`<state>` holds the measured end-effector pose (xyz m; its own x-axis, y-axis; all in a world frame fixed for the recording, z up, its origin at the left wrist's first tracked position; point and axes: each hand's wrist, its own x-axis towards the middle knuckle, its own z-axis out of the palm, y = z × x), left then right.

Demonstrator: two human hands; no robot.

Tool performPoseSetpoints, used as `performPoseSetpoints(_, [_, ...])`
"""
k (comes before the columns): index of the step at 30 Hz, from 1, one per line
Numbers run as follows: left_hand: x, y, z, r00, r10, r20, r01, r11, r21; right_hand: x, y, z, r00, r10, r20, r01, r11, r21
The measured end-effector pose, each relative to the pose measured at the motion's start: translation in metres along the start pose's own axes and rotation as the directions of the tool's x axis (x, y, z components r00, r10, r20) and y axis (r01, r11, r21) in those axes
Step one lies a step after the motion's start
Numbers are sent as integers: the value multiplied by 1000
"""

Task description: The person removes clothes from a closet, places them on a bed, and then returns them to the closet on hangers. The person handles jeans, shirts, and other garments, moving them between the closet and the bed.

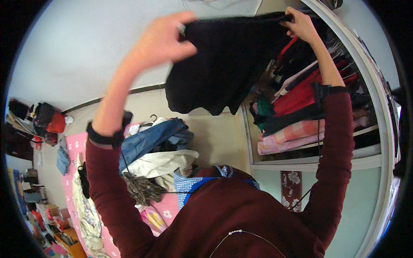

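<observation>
A dark black garment [219, 64] is spread in the air in front of me, its top edge stretched nearly level between my hands and its lower edge wavy. At its upper right corner, my right hand [301, 26] pinches the cloth between thumb and fingers. My left hand [159, 41] is at the upper left corner, blurred, with the cloth's edge in its grip and thumb and forefinger apart. A small whitish bit shows by its fingers. What kind of garment it is, I cannot tell.
On the right stands an open wardrobe [249, 137] with hanging clothes [297, 94] and a folded pink checked cloth [292, 135]. To the lower left, a pink bed [75, 148] bears jeans [150, 139], a white garment [161, 163] and other clothes. Bags [49, 118] sit at the far left.
</observation>
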<state>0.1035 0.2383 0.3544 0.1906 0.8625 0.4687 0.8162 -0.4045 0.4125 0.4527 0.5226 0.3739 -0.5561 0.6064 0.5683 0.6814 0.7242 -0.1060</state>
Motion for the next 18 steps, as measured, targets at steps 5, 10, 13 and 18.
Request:
performPoseSetpoints(5, [-31,120,121,965,257,62,-257,966,2,-33,27,20,991,111,-74,-104,990,90])
performPoseSetpoints(10, [-64,173,257,899,284,-334,-292,956,25,-73,26,70,970,207,130,-244,794,556])
performPoseSetpoints(13, [-75,190,267,936,208,-285,-238,968,-75,-98,17,64,931,284,229,-365,722,588])
performPoseSetpoints(18, [-91,198,278,948,148,-283,-218,947,-236,-118,28,64,920,288,267,-391,744,542])
